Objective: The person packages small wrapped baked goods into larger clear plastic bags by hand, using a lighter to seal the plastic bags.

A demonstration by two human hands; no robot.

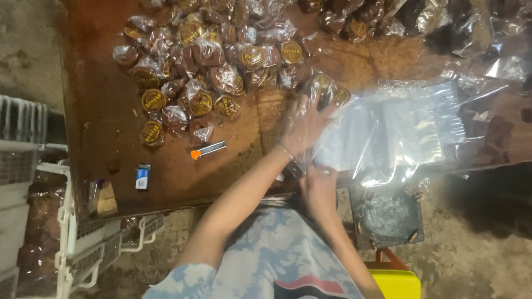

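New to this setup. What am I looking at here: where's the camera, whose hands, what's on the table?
There is one picture, from a camera worn on a person's head, looking down. No machine: two bare hands. The left hand is inside a clear plastic bag, putting in round wrapped sweets. The right hand grips the bag's near edge. On the brown table lie a pile of wrapped sweets, a small cutter with an orange end and a small blue and white box. White crates stand to the left.

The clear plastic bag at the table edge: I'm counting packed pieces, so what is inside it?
Inside the clear plastic bag, the left hand holds wrapped brown sweets. The right hand grips the bag's mouth. Glare hides whatever lies deeper.
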